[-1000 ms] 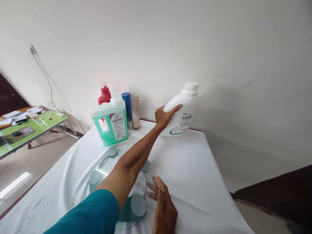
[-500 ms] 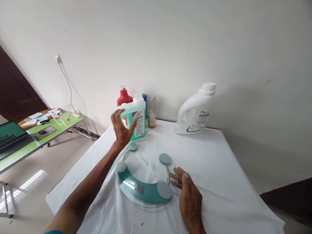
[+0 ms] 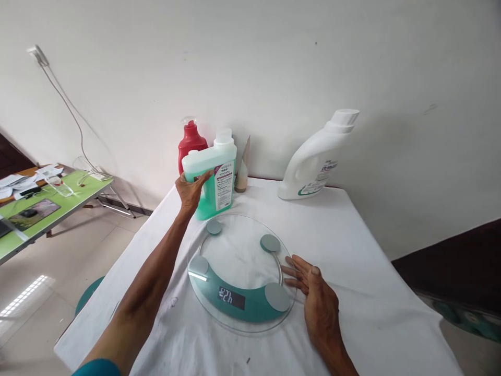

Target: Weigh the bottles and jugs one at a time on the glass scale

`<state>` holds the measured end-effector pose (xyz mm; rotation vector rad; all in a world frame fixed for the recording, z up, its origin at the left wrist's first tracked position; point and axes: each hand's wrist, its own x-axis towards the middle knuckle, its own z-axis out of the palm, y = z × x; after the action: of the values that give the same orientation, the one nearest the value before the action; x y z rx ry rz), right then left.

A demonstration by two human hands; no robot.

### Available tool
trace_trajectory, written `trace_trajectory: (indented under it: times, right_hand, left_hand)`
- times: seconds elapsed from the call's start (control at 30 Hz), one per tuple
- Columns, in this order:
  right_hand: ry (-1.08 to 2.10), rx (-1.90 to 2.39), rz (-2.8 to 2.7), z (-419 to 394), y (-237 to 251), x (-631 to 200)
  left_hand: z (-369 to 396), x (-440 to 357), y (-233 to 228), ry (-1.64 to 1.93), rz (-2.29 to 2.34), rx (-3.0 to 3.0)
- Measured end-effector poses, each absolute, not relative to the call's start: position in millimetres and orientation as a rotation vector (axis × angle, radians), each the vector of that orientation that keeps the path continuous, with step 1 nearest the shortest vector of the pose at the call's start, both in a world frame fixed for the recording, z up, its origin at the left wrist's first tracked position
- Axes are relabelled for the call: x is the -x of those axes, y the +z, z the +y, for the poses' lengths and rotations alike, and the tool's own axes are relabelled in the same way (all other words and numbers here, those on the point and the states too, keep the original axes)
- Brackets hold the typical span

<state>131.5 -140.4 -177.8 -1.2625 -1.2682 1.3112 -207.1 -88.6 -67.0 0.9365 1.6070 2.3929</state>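
A round glass bathroom scale (image 3: 242, 250) with grey-green pads and a teal band lies on the white-covered table. Its small display (image 3: 231, 297) shows lit digits. My left hand (image 3: 190, 190) is closed on a bottle of green liquid (image 3: 224, 188) behind the scale, thumb across its front. That bottle stands upright, with a white cap. At the scale's right rim is my right hand (image 3: 319, 300), open, with its fingers stretched out and overlapping the glass edge. Whether those fingertips press on the glass or reach under it, I cannot tell.
Behind the green bottle stands a red bottle (image 3: 191, 138), with a pale tube (image 3: 242, 172) to the right. A white jug (image 3: 315, 162) stands near the wall. On the left, a green table (image 3: 84, 183) carries papers and a clear bottle (image 3: 58, 185).
My left hand has gone from open in front of the green bottle to closed on it. Digits now show on the scale's display. The view has shifted slightly.
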Motion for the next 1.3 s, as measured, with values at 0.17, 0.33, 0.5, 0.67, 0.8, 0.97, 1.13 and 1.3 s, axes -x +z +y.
trace_trajectory:
  times: [0.17,0.33,0.5,0.67,0.8,0.97,1.13,1.3]
  right_hand:
    - [1.316,1.256,-1.256,-140,-180,-133]
    - [1.320,1.230,-1.260,-139,-181,-132]
    - [1.325,1.206,-1.229,-141,-179,-129]
    - [1.329,1.193,-1.211,-143,-174,-127]
    - [1.326,1.176,-1.225,-142,-172,-125]
    - [1.298,1.155,-1.261,-142,-173,-126]
    - [1.299,1.147,-1.249,-142,-173,-126]
    - [1.287,1.144,-1.228,-142,-175,-125]
  left_hand:
    - [-95,206,-55,2.398,1.693,-0.917]
    - [-127,199,-21,2.428,1.697,-0.988]
    - [-169,171,5,2.389,1.574,-1.047]
    - [-201,130,-6,2.281,1.484,-0.982]
    - [-211,105,-22,2.189,1.488,-0.922]
    - [-209,94,-33,2.117,1.485,-0.924]
    - [-203,95,-42,2.115,1.513,-0.951]
    - [-206,111,-48,2.027,1.543,-1.187]
